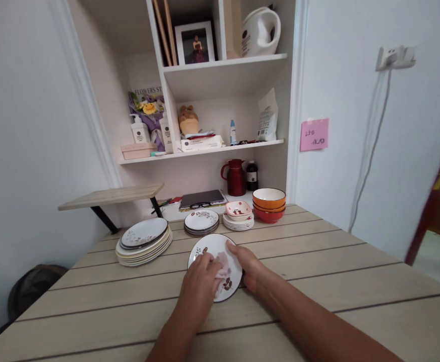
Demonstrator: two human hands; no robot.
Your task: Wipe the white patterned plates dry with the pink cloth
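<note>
A white plate (208, 245) with a dark rim and brown flower prints is tilted up over the wooden table. My right hand (247, 265) grips its right edge, thumb on the face and the other fingers hidden behind. Against the plate's face, my left hand (202, 276) is closed on a crumpled pale pink cloth (223, 266), which may be a tissue. Just beyond the plate lies a stack of similar small plates (201, 221). To the left stands a pile of larger plates (144, 234).
Small dishes (238, 221) are stacked under a square patterned bowl (238, 209), beside orange and red bowls (268, 201). A red jug (236, 178) and a dark laptop (202, 198) sit at the back. A raised wooden shelf (110, 195) overhangs the left rear of the table (318, 271).
</note>
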